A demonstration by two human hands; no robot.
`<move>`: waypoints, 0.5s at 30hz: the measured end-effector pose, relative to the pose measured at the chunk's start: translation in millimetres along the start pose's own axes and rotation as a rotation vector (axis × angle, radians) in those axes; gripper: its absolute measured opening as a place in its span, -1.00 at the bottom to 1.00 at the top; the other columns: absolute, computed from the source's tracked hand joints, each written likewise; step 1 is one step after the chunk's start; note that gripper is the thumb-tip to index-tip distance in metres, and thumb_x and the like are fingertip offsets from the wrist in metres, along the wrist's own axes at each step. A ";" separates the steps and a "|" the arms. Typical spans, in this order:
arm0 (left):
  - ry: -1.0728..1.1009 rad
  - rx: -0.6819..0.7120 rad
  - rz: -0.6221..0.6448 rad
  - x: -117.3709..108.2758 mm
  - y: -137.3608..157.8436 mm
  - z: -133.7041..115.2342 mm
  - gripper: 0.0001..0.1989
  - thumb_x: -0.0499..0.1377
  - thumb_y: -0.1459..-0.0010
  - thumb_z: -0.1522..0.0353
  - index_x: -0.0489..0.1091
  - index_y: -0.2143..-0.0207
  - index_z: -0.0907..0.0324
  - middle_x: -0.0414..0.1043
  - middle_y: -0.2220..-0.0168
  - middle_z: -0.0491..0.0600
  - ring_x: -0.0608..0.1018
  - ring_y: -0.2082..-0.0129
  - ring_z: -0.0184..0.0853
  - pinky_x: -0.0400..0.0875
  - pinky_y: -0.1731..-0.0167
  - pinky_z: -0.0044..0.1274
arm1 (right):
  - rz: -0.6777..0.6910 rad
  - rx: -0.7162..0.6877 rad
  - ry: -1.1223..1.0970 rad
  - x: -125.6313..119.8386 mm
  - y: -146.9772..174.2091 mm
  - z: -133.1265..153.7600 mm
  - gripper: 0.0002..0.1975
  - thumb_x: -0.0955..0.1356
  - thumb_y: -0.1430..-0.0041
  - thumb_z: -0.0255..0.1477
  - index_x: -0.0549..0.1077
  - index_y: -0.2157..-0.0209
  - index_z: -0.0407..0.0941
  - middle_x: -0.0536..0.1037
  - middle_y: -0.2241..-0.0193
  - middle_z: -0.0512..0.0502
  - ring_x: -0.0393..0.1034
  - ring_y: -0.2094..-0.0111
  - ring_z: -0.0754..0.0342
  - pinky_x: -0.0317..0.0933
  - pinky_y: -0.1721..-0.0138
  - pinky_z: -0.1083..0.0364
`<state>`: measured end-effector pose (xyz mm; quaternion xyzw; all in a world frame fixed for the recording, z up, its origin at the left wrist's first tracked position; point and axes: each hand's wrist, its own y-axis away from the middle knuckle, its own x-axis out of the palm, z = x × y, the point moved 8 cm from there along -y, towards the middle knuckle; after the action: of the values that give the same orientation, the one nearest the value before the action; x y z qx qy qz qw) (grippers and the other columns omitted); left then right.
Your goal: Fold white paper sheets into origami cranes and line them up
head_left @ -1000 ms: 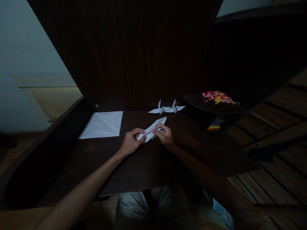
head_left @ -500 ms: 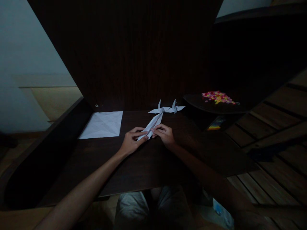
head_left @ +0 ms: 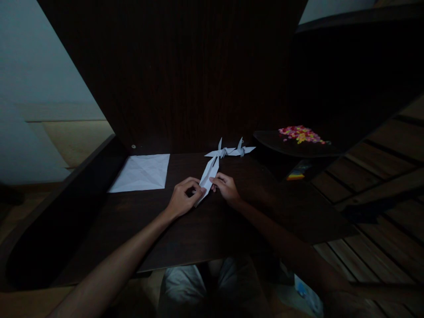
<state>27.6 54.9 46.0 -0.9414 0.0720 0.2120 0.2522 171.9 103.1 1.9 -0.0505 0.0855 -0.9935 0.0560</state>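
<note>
A long, narrow piece of folded white paper (head_left: 209, 175) slants away from me above the dark desk, split into two points at its far end. My left hand (head_left: 185, 195) pinches its lower left edge between thumb and fingers. On the opposite edge, my right hand (head_left: 226, 187) grips it with the thumb on top and the fingers curled beneath. Just beyond the far tips stand two white origami cranes, a left crane (head_left: 222, 152) and a right crane (head_left: 243, 151), side by side against the back panel.
A creased white paper sheet (head_left: 141, 173) lies flat at the left of the desk (head_left: 155, 240). On a rounded shelf (head_left: 265, 140) at the right sits a heap of small pink, red and yellow pieces (head_left: 303, 134). A dark side panel (head_left: 66, 210) bounds the left.
The folded paper has come a little nearer to me and turned steeper, with its broad face now showing. My left fingers have shifted to its lower edge.
</note>
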 end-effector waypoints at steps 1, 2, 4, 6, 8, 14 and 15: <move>0.032 -0.034 -0.012 -0.6 0.1 2.4 -0.83 0.17 -0.09 0.30 0.35 0.48 0.22 0.45 0.28 -0.01 0.48 0.33 -0.37 0.36 0.31 -0.53 | 0.009 -0.011 0.014 0.7 0.5 1.1 -0.74 0.41 0.08 -0.27 0.34 0.62 -0.14 0.36 0.71 0.08 0.25 0.66 0.20 0.13 0.62 0.19; 0.069 -0.075 -0.028 -1.4 0.3 5.4 -0.83 0.18 -0.08 0.29 0.31 0.45 0.21 0.44 0.31 -0.04 0.47 0.38 -0.40 0.36 0.35 -0.55 | 0.023 -0.021 0.029 1.9 1.2 2.3 -0.75 0.41 0.08 -0.27 0.35 0.61 -0.14 0.36 0.70 0.08 0.25 0.66 0.20 0.13 0.61 0.19; 0.137 -0.157 -0.058 -2.5 0.8 12.1 -0.81 0.20 -0.06 0.27 0.29 0.37 0.20 0.43 0.38 -0.10 0.45 0.47 -0.43 0.34 0.43 -0.58 | 0.061 -0.035 0.049 5.8 3.2 4.6 -0.76 0.42 0.09 -0.28 0.36 0.59 -0.14 0.36 0.67 0.08 0.26 0.63 0.20 0.14 0.60 0.19; 0.170 -0.210 -0.064 -1.9 1.0 17.0 -0.77 0.22 -0.03 0.26 0.31 0.31 0.20 0.40 0.45 -0.13 0.44 0.52 -0.44 0.33 0.47 -0.60 | 0.109 -0.039 0.060 10.7 5.4 5.7 -0.75 0.42 0.10 -0.27 0.36 0.57 -0.14 0.36 0.64 0.08 0.26 0.62 0.20 0.13 0.59 0.19; 0.176 -0.218 -0.053 -0.9 0.4 18.7 -0.76 0.23 -0.02 0.25 0.36 0.32 0.21 0.41 0.47 -0.12 0.45 0.50 -0.42 0.33 0.47 -0.60 | 0.161 -0.042 0.075 15.9 7.6 6.0 -0.74 0.41 0.06 -0.24 0.35 0.56 -0.14 0.35 0.65 0.08 0.24 0.62 0.21 0.12 0.58 0.19; 0.121 -0.138 -0.083 -5.5 -2.8 15.1 -0.81 0.24 0.00 0.27 0.47 0.43 0.23 0.46 0.41 -0.04 0.48 0.40 -0.37 0.35 0.38 -0.56 | 0.250 -0.112 0.200 22.6 12.5 11.4 -0.66 0.30 -0.11 -0.18 0.34 0.57 -0.14 0.32 0.66 0.07 0.22 0.60 0.21 0.10 0.53 0.18; 0.114 -0.127 -0.080 -5.8 -3.6 14.5 -0.83 0.23 0.00 0.28 0.48 0.44 0.23 0.47 0.40 -0.03 0.48 0.39 -0.36 0.35 0.37 -0.56 | 0.255 -0.129 0.220 23.0 13.1 12.8 -0.65 0.29 -0.13 -0.18 0.33 0.58 -0.14 0.32 0.65 0.07 0.22 0.59 0.21 0.10 0.52 0.18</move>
<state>18.0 65.5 38.8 -0.9682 0.0351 0.1519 0.1955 151.9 85.5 14.3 0.0665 0.1602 -0.9703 0.1687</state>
